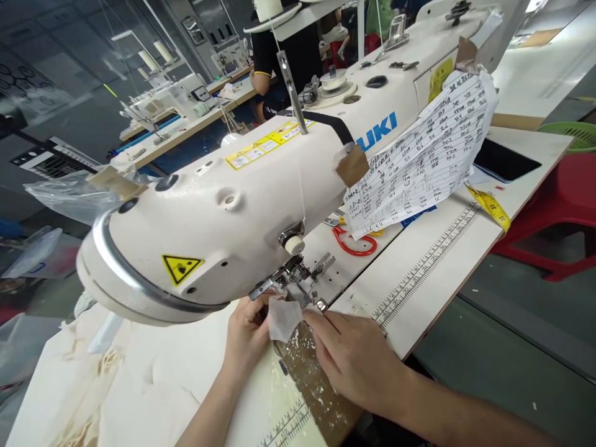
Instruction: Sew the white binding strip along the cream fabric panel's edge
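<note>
A small white piece of fabric [284, 321] is held up just in front of the presser foot and needle area [298, 279] of a white sewing machine [200, 211]. My left hand [246, 335] pinches its left side, with some fingers hidden behind the cloth and under the machine head. My right hand [354, 354] grips the right edge between thumb and fingertips, close to the metal foot parts. Both hands are closed. Below the fabric, a brown board strip covered in clear tape [316, 391] lies on the table.
Red-handled scissors [354, 243] lie behind the needle area. A handwritten paper [419, 155] is taped to the machine. A yellow tape measure [491, 208] and dark phone [505, 160] rest at right, near a red stool [559, 217]. Cream fabric [153, 379] spreads at left.
</note>
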A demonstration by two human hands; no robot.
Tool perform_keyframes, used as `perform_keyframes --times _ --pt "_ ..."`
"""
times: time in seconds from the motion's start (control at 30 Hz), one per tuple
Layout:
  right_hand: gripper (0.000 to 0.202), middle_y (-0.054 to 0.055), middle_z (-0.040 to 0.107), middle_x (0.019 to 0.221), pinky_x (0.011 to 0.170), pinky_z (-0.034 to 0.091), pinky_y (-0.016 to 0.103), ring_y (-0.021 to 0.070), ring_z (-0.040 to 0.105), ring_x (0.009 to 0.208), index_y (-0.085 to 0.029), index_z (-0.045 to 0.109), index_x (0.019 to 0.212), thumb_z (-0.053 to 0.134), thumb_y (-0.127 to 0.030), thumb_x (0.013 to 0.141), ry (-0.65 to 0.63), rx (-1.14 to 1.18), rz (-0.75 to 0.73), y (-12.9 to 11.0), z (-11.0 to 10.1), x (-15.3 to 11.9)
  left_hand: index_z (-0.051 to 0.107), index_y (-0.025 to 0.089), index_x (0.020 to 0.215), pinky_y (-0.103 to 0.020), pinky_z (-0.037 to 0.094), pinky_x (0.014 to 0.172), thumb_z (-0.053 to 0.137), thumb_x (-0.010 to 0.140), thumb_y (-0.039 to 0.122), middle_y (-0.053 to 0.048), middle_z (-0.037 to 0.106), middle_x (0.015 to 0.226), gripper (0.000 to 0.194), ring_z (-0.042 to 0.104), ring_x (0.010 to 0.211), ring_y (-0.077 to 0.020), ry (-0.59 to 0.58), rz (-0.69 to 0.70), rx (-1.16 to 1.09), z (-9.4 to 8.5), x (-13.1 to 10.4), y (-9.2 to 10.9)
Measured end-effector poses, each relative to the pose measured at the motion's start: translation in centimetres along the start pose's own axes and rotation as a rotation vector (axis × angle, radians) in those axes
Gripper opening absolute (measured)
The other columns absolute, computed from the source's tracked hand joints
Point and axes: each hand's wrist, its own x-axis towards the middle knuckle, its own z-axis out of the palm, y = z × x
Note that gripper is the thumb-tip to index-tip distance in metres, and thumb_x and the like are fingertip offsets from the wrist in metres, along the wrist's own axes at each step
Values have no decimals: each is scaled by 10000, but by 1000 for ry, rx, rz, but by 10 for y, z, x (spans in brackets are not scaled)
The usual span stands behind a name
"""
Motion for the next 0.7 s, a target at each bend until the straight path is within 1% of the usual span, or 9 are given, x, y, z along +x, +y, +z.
perform_keyframes --times 0.23,0.47,0.7 --pt "312 101 695 945 585 509 356 250 678 780 -117 551 1247 393 -132 978 -41 -67 17 -3 -3 4 678 226 888 -297 532 723 557 908 336 -44 727 937 164 675 874 -196 39 108 86 3 -1 -1" --pt "316 112 703 955 583 490 341 239 671 762 -118 530 1265 381 -138 987 39 -92 -9 -1 2 1 638 233 934 -289 525 721 532 936 310 -34 717 932 131 672 865 -183 88 226 186 6 -3 -2" --pt "326 95 686 939 589 502 369 254 676 767 -131 508 1282 392 -140 978 -21 -74 24 -3 2 1 622 233 971 -277 510 709 535 947 267 -27 702 931 97 665 861 -181 119 281 216 7 -4 -4"
